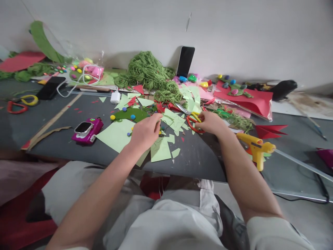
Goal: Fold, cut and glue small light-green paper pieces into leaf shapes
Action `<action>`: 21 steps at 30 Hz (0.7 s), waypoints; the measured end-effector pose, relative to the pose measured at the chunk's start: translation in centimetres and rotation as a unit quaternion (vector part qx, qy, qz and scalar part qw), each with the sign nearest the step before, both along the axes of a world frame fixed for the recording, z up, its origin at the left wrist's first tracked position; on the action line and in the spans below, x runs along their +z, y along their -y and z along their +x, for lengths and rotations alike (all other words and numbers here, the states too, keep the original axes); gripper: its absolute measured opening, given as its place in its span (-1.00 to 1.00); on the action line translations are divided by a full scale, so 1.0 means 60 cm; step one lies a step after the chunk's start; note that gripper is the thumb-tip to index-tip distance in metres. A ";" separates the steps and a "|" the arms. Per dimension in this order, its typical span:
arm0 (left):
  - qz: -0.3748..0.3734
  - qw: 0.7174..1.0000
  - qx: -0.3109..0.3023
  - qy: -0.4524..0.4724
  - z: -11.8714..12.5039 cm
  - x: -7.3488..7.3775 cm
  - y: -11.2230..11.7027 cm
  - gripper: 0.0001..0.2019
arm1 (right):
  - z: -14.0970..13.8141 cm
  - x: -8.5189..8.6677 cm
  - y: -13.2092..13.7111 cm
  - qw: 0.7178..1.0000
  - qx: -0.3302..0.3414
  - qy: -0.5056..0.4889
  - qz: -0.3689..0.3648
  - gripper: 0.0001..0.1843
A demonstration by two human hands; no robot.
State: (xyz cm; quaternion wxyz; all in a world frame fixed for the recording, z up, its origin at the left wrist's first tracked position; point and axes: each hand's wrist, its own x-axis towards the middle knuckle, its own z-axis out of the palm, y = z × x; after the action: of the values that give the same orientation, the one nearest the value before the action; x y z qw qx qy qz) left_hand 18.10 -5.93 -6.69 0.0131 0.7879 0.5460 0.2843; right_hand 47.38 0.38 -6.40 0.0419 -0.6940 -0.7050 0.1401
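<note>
- Head view, lowest part of the frame: the person's lap in pale clothing, with both bare forearms reaching up over the near edge of the dark grey table [197, 163].
- Centre left: the left hand [145, 132] is curled, its fingertips pinched together on the edge of a pale green paper scrap [173, 121] lying among other offcuts.
- Centre right: the right hand [212, 122] is closed around the red and yellow handles of the scissors [193, 122], whose blades point to the upper left over the scraps, just beside the pinched scrap.
- Under the left wrist lies a large pale green sheet [116, 135]; left of it sits a magenta gadget [87, 131].
- Right of the right forearm, a yellow glue gun [256, 147] lies on the table.
- Just beyond the hands lies a dark green felt shape [130, 114] with small coloured pompoms on it.
- Further back sit a white charger [115, 97] and a heap of green yarn [148, 73].
- Farthest back, a phone [185, 61] leans upright against the wall, and red paper [249, 99] lies to the right.
</note>
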 end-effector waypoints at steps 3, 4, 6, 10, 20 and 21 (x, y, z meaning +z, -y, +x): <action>0.030 0.999 0.005 -0.026 -0.006 0.002 -0.002 -0.79 | -0.011 0.001 -0.003 1.000 0.004 0.018 -0.006 -0.80; 0.037 0.999 0.009 -0.029 -0.008 0.002 -0.002 -0.79 | -0.014 0.002 -0.003 1.000 0.003 0.028 -0.007 -0.82; 0.045 0.998 0.019 -0.031 -0.013 0.005 -0.004 -0.80 | -0.017 0.004 -0.004 0.999 -0.005 0.049 0.007 -0.83; 0.038 0.999 0.032 -0.016 -0.024 0.014 -0.008 -0.79 | -0.014 0.007 -0.005 0.994 -0.038 0.043 0.088 -0.73; -0.026 0.994 0.101 -0.031 -0.049 0.033 -0.014 -0.70 | -0.028 0.038 0.043 0.972 0.142 -0.070 0.177 -0.64; -0.039 0.993 0.108 -0.041 -0.051 0.033 -0.014 -0.69 | -0.035 0.037 0.049 0.969 0.162 -0.052 0.178 -0.67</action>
State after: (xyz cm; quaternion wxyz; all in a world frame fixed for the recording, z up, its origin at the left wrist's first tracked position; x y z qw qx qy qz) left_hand 15.07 -5.12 -4.70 -0.0094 0.7344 0.6383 0.2304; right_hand 45.26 -2.55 -4.15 0.1785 -0.5435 -0.8185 0.0533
